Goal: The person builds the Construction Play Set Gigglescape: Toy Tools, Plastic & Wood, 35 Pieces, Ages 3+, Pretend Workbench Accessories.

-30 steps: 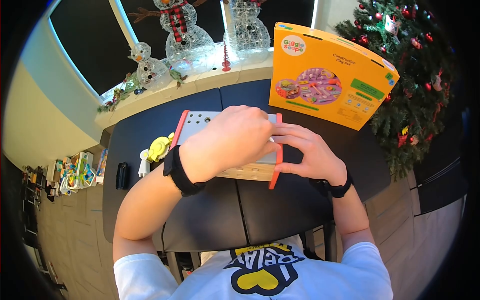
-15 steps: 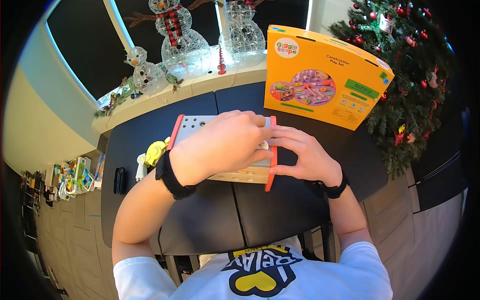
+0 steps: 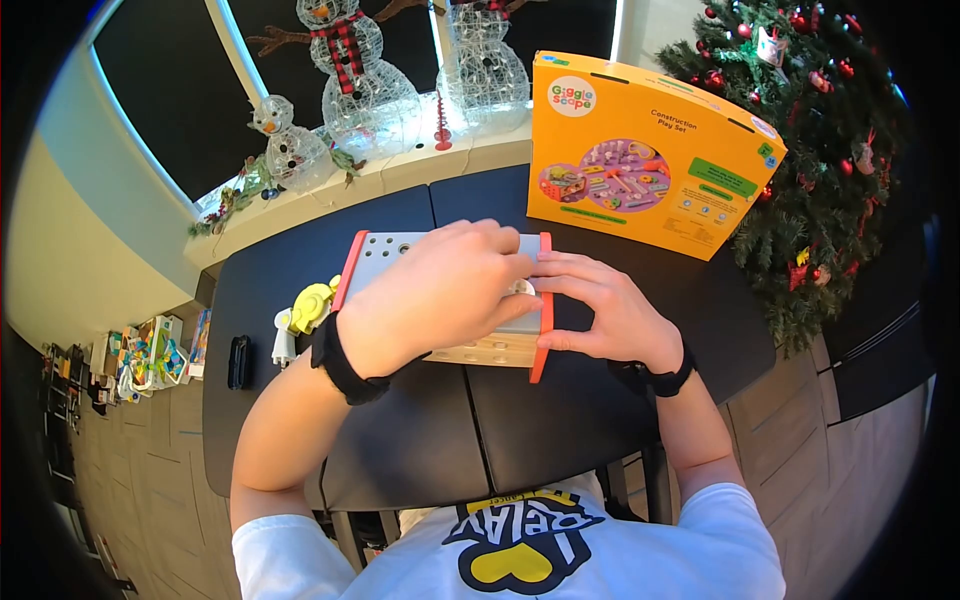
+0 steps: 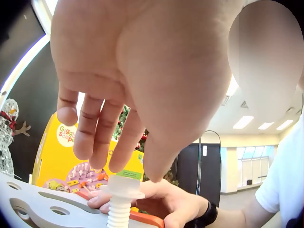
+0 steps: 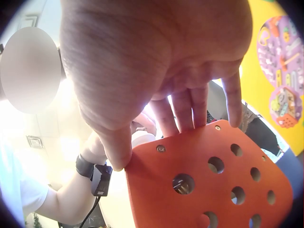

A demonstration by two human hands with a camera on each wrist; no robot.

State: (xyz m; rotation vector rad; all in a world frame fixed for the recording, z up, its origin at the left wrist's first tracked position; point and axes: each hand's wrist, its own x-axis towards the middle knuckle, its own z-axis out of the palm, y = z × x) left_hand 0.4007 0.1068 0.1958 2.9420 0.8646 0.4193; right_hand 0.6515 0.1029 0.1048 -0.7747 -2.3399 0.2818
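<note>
A toy box with a grey top (image 3: 380,262), a wooden side (image 3: 500,350) and red end panels (image 3: 542,340) sits on the table. My left hand (image 3: 450,285) reaches over its top, thumb and fingertips around the head of a white plastic screw (image 3: 522,287). In the left wrist view the screw (image 4: 118,211) stands upright, its threads showing below my left hand (image 4: 142,71). My right hand (image 3: 615,315) rests on the right end, fingers straight over the top edge, thumb at the near corner. The red panel (image 5: 204,190) lies below my right hand (image 5: 161,61).
Yellow-green and white toy pieces (image 3: 308,308) lie left of the box, beside a dark case (image 3: 240,362). A yellow play set carton (image 3: 640,150) stands behind on the table (image 3: 400,440). Snowman figures (image 3: 370,85) stand on the sill; a decorated tree (image 3: 820,190) is at the right.
The whole head view has shifted a little. My left hand has turned slightly at the screw, and its fingers sit a bit farther left, showing more of the white head. The right hand stays put.
</note>
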